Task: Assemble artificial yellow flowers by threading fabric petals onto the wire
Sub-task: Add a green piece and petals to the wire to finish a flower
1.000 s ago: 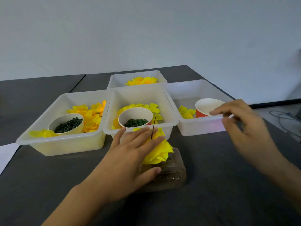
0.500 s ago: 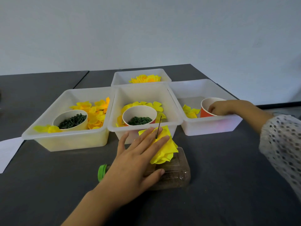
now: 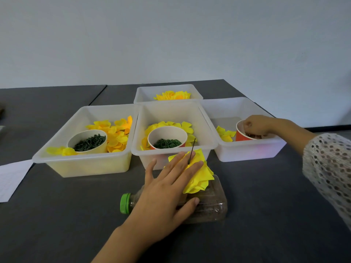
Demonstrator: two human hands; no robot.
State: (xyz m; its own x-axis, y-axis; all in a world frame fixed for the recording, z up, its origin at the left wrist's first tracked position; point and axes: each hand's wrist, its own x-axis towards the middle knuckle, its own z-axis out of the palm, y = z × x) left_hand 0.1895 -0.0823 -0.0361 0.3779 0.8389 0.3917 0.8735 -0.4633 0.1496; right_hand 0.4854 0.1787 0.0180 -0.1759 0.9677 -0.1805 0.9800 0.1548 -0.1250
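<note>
A thin dark wire [image 3: 191,151] stands up from a clear bottle [image 3: 209,204] with a green cap that lies on the dark table. Yellow fabric petals [image 3: 199,175] are stacked on the wire. My left hand [image 3: 167,188] lies flat on the petals and the bottle, fingers straight, the wire rising between two fingers. My right hand [image 3: 256,126] reaches into an orange paper cup [image 3: 242,134] in the right bin, fingers curled down inside the cup; what they touch is hidden.
Three white bins stand in a row: the left bin [image 3: 57,149] and middle bin [image 3: 171,151] hold loose yellow petals and a cup of green pieces each, the right bin [image 3: 252,150] a few petals. A rear bin [image 3: 140,95] holds yellow flowers. White paper [image 3: 11,177] lies at the left.
My right hand moved from above the table edge into the orange cup in the right bin. My left hand stayed pressed on the petals; the view shifted slightly.
</note>
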